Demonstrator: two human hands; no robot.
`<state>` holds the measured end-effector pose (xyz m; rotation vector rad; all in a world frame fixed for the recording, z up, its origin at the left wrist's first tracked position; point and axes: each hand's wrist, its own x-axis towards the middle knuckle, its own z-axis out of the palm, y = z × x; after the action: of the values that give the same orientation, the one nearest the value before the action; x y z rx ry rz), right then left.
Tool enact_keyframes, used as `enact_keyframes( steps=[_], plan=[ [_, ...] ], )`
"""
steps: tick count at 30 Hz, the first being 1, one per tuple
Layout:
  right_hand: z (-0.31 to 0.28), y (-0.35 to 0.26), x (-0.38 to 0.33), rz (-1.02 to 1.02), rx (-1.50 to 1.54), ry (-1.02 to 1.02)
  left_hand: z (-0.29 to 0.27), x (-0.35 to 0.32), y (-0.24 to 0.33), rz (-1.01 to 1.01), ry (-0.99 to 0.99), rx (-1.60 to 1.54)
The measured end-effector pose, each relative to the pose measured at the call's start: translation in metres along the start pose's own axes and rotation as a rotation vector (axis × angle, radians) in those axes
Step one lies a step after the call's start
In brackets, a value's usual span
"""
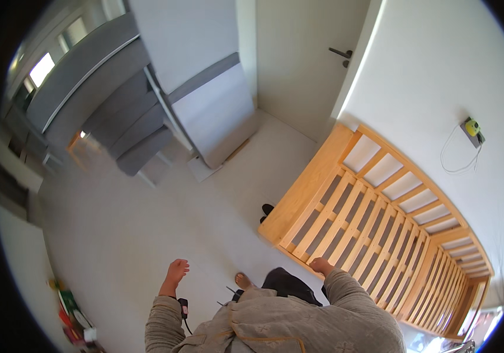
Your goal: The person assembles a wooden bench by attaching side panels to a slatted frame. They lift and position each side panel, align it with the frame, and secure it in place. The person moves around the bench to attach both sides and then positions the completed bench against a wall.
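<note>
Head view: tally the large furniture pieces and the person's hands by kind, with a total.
Wooden slatted bed frame: 1
Upright mattress leaning at the wall: 1
Hands: 2, left hand and right hand, both empty
Total: 4

I am counting two hands: my left hand (176,272) and my right hand (321,266), both hanging empty over the floor and the bed. I am seeing one wooden bed frame (305,189), bare of any mattress; its slats (346,219) are too many and too bent by the lens for me to count surely. One mattress (216,115) is leaning upright against the wall. One door (299,53) is showing, with one dark handle (341,53). One staircase (131,132) is rising at the upper left. One yellow gadget (472,127) is sitting on the wall with one white cable (455,154). One bare foot (243,280) is showing below.
</note>
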<state>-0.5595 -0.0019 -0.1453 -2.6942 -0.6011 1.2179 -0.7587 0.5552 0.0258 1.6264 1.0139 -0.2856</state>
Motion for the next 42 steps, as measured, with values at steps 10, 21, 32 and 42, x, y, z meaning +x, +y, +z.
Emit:
enact_keyframes(
  steps=[10, 21, 32, 42],
  plan=[
    [-0.081, -0.132, 0.102, 0.417, 0.807, 0.315, 0.011, 0.213, 0.194, 0.137, -0.345, 0.212],
    [-0.093, -0.1, 0.186, 0.795, 0.983, 0.074, 0.037, 0.412, 0.386, 0.312, -0.444, 0.507],
    [-0.188, -0.13, 0.181, 1.116, 0.931, 0.246, 0.259, 0.518, 0.57, 0.479, -0.864, 0.644],
    [-0.309, -0.076, 0.27, 1.224, 1.0, 0.758, 0.471, 0.553, 0.636, 0.676, -1.157, 0.968]
  ],
)
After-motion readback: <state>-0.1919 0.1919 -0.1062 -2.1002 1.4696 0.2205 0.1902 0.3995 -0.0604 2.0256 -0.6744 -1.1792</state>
